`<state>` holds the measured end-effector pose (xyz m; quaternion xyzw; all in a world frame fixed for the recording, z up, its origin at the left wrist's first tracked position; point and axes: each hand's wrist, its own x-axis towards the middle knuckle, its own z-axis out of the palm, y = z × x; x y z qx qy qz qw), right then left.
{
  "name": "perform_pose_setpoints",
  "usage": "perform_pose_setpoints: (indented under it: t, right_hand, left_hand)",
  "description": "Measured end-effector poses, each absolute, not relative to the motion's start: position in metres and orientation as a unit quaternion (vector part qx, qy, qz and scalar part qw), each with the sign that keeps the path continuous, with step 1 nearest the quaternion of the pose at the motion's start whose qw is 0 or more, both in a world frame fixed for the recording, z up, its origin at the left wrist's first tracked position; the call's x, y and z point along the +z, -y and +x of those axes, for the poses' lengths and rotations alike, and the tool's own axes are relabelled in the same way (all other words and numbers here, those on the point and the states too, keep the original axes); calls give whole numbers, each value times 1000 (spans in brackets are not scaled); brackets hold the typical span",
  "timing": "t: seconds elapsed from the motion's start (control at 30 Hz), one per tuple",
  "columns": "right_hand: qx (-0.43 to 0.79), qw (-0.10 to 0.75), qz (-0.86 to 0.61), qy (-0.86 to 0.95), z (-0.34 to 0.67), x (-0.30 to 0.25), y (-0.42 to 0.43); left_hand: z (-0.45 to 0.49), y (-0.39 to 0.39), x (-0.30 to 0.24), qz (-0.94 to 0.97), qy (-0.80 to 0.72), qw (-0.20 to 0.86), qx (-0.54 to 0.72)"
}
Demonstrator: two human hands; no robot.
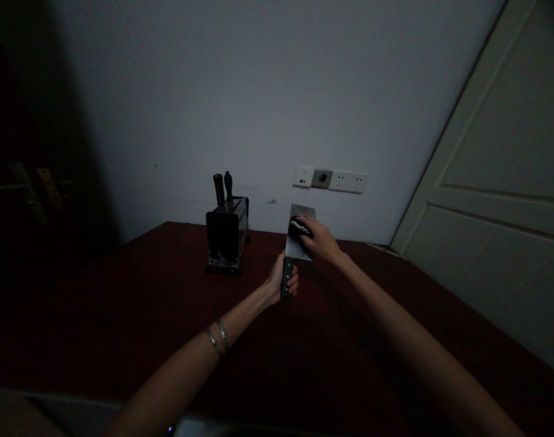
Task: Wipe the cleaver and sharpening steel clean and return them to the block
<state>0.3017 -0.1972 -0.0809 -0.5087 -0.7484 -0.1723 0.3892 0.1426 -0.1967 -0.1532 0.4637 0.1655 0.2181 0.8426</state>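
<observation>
My left hand (pixel 280 282) is wrapped round the black handle of a broad steel cleaver (pixel 299 218), holding its blade upright above the dark red table (pixel 122 315). My right hand (pixel 320 238) presses a small dark cloth or sponge (pixel 298 226) flat against the blade's face, fingers closed over it. Two thin bracelets circle my left wrist.
A black knife block (pixel 227 233) with two dark handles sticking up stands on the table just left of the cleaver. White wall sockets (pixel 331 179) sit on the wall behind. A pale door (pixel 499 200) is at the right; the left side is very dark.
</observation>
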Motion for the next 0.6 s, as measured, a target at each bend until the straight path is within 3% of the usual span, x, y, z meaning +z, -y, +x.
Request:
perform_pose_setpoints:
  t: [0.2,0.43,0.6]
  right_hand:
    - [-188,345,-486,781,299,-78,201]
    - [-246,398,-487,737,313,-46,197]
    - [-203,327,-504,773,314,-48,200]
  left_hand:
    - [145,198,-153,458,-156,847,220]
    - [144,204,-149,462,-128,851,213]
    - [142,206,-146,444,-112,867,198]
